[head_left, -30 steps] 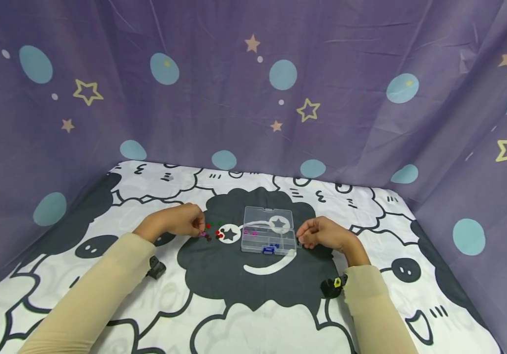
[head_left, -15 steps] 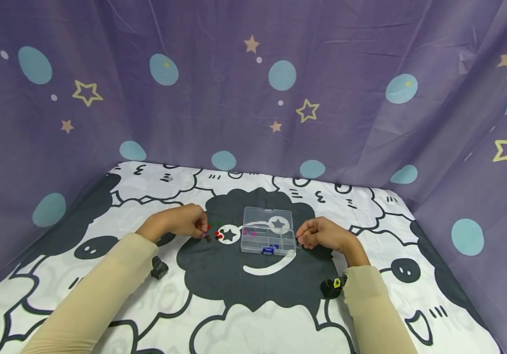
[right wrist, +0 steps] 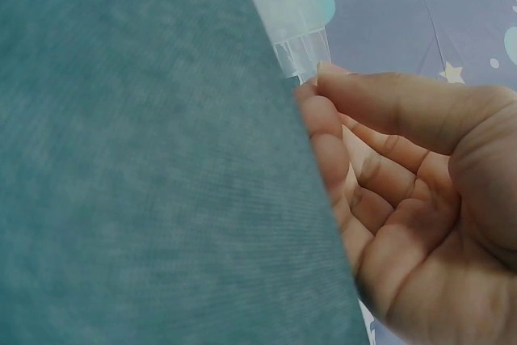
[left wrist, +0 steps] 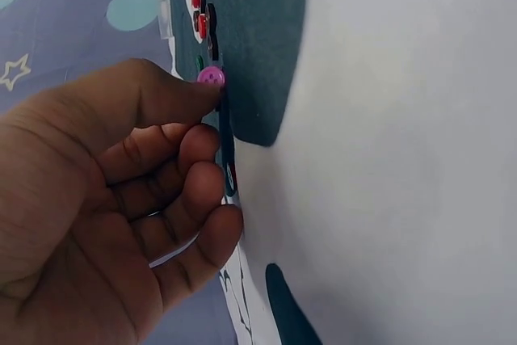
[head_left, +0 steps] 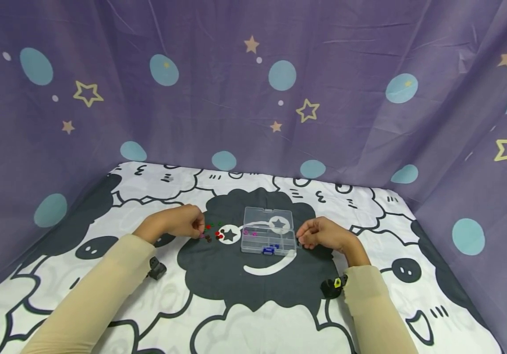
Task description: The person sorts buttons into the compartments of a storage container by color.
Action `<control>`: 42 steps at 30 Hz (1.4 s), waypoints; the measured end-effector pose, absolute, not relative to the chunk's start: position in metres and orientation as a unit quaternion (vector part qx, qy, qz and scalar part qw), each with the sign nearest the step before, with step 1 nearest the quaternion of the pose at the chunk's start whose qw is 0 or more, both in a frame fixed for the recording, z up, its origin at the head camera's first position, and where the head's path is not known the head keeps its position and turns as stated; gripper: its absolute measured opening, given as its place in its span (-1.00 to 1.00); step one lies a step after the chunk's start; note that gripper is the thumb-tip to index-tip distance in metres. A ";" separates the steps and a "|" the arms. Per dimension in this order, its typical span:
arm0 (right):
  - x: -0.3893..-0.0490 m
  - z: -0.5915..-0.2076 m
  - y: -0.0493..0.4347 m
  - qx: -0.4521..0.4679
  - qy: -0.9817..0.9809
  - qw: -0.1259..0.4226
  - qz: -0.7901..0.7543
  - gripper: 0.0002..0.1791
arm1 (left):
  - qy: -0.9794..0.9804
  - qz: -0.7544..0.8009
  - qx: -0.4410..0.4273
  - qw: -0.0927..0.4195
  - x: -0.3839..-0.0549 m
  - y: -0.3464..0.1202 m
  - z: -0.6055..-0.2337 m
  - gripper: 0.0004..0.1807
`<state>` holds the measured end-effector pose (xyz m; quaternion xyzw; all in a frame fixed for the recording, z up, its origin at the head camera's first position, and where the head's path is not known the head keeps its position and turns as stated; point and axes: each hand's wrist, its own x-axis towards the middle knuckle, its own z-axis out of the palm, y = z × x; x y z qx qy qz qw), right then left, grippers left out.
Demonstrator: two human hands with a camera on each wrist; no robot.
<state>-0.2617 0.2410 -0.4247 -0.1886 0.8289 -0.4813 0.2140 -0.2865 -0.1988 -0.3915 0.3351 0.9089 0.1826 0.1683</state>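
My left hand (head_left: 187, 221) pinches a pink button (left wrist: 212, 77) between thumb and index finger, low over the dark patch of the cloth. Beside it lies a loose group of small buttons: red buttons (head_left: 219, 235), a brown button (head_left: 209, 239) and some green ones. To their right stands a clear plastic compartment box (head_left: 257, 240) with its lid (head_left: 256, 215) raised and a blue latch (head_left: 268, 250) in front. Two pink buttons (head_left: 250, 232) and some blue buttons (head_left: 274, 245) sit in separate compartments. My right hand (head_left: 321, 233) holds the box's right edge with thumb and index fingertips.
A sheep-patterned cloth (head_left: 218, 329) covers the table. Purple curtains (head_left: 235, 98) with stars and dots close off the back and both sides. Black wrist cameras hang under the left sleeve (head_left: 98, 290) and the right sleeve (head_left: 377, 305).
My left hand shifts slightly right, then back left, with the pink button at its fingertips. My right hand and the box stay where they were.
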 end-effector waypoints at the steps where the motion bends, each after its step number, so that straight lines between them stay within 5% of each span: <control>1: -0.262 -0.425 0.241 -0.189 0.829 0.214 -0.481 -0.82 | 0.909 0.184 0.335 0.169 -0.287 -0.199 -0.392 -0.85; 18: -0.260 -0.425 0.243 -0.186 0.831 0.214 -0.479 -0.83 | 0.902 0.216 0.323 0.186 -0.288 -0.191 -0.386 -0.85; 42: -0.259 -0.421 0.240 -0.188 0.826 0.218 -0.485 -0.83 | 0.888 0.216 0.384 0.132 -0.296 -0.156 -0.376 -0.90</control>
